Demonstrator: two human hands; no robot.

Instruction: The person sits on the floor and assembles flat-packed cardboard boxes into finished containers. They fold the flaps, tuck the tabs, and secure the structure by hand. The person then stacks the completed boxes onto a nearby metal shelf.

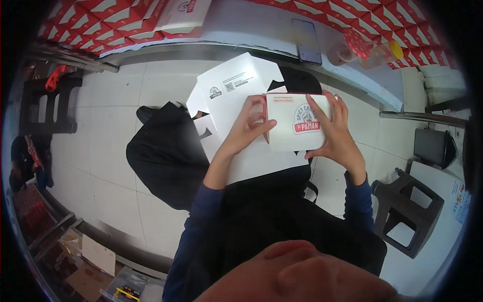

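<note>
A white food carton [294,131] with a red-and-black printed emblem is held up above my lap, folded into a box shape. My left hand [247,126] grips its left side, thumb on the printed top face and fingers behind the edge. Around its right side is my right hand [338,130], with fingers over the far right corner and thumb at the near edge. Beneath the carton, a flat unfolded white carton sheet [221,118] with cut flaps and slots lies across my dark-clothed lap. The carton's underside is hidden.
Folded red-and-white cartons [100,25] line the counter ahead. A phone [306,43] and a yellow-lidded jar [382,55] are on it. Dark stools stand left [48,108] and right [412,211]. Another person [30,161] is far left. Cardboard boxes [93,267] sit at lower left.
</note>
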